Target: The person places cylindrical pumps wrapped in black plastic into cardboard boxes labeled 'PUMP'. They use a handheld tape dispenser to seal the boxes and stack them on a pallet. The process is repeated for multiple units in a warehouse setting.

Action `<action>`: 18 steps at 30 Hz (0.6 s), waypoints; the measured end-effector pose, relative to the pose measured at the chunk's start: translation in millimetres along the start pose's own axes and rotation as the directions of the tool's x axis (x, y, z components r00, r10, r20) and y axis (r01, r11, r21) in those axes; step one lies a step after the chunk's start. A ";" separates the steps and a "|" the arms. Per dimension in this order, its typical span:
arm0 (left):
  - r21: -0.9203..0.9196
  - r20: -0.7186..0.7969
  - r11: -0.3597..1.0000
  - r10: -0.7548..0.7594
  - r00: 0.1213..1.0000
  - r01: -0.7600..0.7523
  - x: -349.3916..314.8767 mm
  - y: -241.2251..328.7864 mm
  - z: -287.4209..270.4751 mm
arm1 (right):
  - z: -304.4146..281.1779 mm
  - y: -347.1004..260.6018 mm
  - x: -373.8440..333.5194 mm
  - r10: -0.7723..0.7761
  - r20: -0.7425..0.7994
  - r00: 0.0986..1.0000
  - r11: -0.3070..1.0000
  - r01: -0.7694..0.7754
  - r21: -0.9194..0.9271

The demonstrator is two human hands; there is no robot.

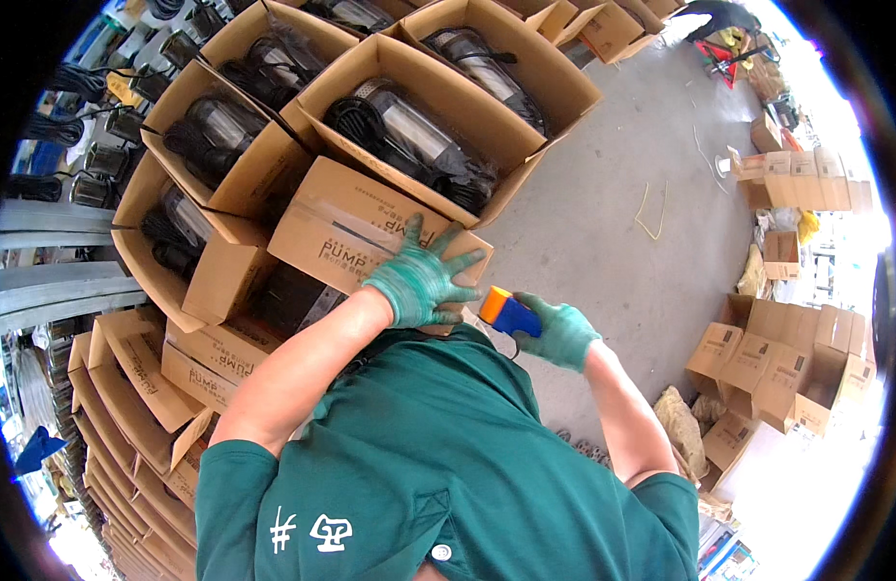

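Observation:
My left hand (429, 274), in a green glove, lies flat with spread fingers on the top of a closed cardboard box (322, 208). The box carries dark print, and a strip of clear tape runs along it. To its right, my right hand (562, 334), also gloved in green, is closed around a blue handheld tool with an orange end (511, 312). The orange end points toward the box's right end, close to my left hand. The tool's exact kind is unclear. Just beyond stands an open carton (511, 179) holding a bagged pump (414, 136) with a coiled black cable.
More open cartons (157, 276) with bagged pumps stand at the far left. Stacked cartons (128, 416) fill the near left. Across the grey floor (622, 194) at right are cardboard boxes (758, 363). A person (719, 17) bends by a red cart (719, 60) far right.

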State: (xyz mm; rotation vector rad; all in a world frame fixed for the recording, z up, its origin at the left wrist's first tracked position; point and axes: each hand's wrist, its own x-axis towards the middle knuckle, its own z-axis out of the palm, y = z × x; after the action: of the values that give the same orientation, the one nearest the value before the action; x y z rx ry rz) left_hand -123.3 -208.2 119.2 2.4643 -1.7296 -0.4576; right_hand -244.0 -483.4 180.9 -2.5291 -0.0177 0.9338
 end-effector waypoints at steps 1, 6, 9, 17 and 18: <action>0.013 -0.023 1.000 0.003 1.000 -0.002 2.5 -0.5 4.0 | -5.3 -23.5 9.1 0.043 0.029 0.999 0.996 -0.041 -0.083; -0.032 0.098 0.998 -0.059 0.993 0.063 15.5 18.5 -20.4 | 38.9 -54.2 38.5 0.174 0.093 0.980 0.929 -0.133 -0.345; -0.103 0.044 0.980 -0.165 0.985 0.169 23.7 32.2 -7.0 | 46.4 -34.8 49.7 0.147 0.203 0.968 0.985 -0.124 -0.124; -0.051 0.028 0.787 -0.614 0.789 0.615 -41.8 -50.8 -19.3 | 112.4 58.3 91.6 0.271 -0.079 0.959 -0.049 0.096 0.994; -0.060 -0.150 0.636 -0.768 0.623 0.769 -65.9 -75.0 0.8 | 117.9 62.2 103.3 0.267 -0.094 0.959 -0.025 0.105 0.994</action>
State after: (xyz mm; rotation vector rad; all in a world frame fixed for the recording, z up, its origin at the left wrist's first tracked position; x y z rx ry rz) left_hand -76.3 -120.3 112.3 3.0459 -0.5058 -0.2713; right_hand -246.1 -475.8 12.5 -1.1090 0.6891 0.2808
